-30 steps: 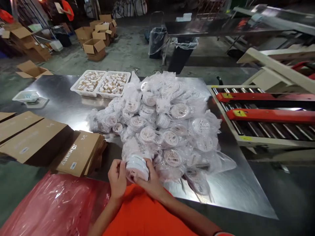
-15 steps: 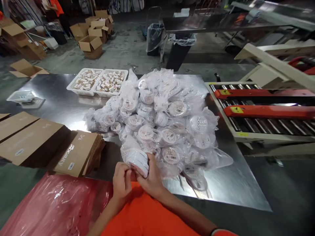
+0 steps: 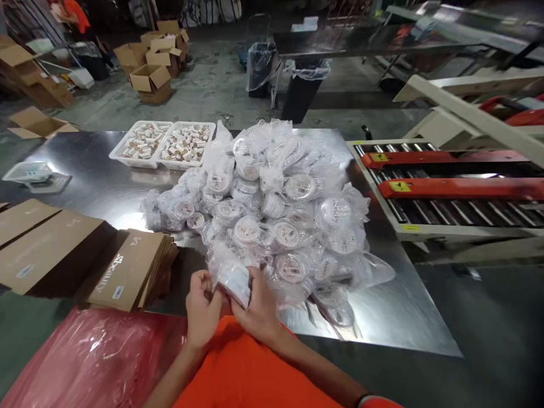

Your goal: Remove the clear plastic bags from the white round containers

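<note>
A big heap of round white jars in clear plastic bags (image 3: 280, 209) lies on the steel table (image 3: 106, 187). At its near edge both hands hold one bagged white jar (image 3: 233, 279). My left hand (image 3: 203, 309) pinches the plastic on the jar's left side, fingers closed. My right hand (image 3: 257, 309) wraps round the jar from the right and below. Both forearms come up from an orange garment at the bottom of the view.
Flat brown cartons (image 3: 127, 272) printed "Beauty" are stacked at the left, red plastic sheeting (image 3: 93, 357) in front of them. Two white baskets of small items (image 3: 164, 144) stand at the table's far side. A red roller conveyor (image 3: 450, 187) adjoins the table's right edge. Cardboard boxes stand on the floor behind.
The jar has turned in my hands from showing its broad face to showing its edge, and the bag is drawn tighter over it. The view has shifted slightly to the right.
</note>
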### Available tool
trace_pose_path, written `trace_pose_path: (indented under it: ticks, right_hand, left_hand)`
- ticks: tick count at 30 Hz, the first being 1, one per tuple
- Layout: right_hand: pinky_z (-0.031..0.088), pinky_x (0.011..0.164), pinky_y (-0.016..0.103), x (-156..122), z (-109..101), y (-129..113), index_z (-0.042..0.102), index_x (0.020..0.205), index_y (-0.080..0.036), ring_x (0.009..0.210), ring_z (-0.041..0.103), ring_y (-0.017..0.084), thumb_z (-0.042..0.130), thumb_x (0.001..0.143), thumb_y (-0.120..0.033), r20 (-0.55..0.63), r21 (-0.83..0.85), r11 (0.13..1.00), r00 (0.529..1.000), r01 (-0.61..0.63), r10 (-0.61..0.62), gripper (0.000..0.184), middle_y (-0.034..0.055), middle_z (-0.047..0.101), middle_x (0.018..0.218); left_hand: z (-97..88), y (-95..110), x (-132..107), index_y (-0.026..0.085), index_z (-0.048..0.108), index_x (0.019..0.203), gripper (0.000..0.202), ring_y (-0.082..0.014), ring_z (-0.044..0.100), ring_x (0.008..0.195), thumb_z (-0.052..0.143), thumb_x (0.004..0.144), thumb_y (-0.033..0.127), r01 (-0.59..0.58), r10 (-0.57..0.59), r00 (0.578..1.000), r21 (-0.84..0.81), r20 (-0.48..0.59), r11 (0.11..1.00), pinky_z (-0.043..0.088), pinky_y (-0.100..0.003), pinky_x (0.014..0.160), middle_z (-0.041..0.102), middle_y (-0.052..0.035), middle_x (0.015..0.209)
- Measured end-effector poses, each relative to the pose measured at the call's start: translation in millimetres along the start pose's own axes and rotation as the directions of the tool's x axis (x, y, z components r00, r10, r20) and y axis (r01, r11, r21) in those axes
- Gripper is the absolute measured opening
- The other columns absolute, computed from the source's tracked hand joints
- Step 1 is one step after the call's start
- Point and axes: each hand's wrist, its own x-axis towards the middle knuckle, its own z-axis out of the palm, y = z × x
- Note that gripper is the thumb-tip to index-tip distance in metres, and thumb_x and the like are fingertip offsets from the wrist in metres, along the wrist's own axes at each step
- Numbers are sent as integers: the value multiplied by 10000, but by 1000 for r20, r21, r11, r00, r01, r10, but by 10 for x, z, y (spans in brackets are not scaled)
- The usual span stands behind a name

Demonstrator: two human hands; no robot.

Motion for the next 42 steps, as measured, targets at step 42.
trace_pose_path:
  ticks: [42]
  right_hand:
    - [324,530,200,575,-127,155,496,1037,-85,630,426,72,797,493,-542,707,608,61,575,-791,413,772,26,470,803]
  left_hand:
    - [-59,-4,97,89,531,816,241,-107,390,639,441,705,283,234,-196,865,-25,463,972,322,-228,589,477,-19,701]
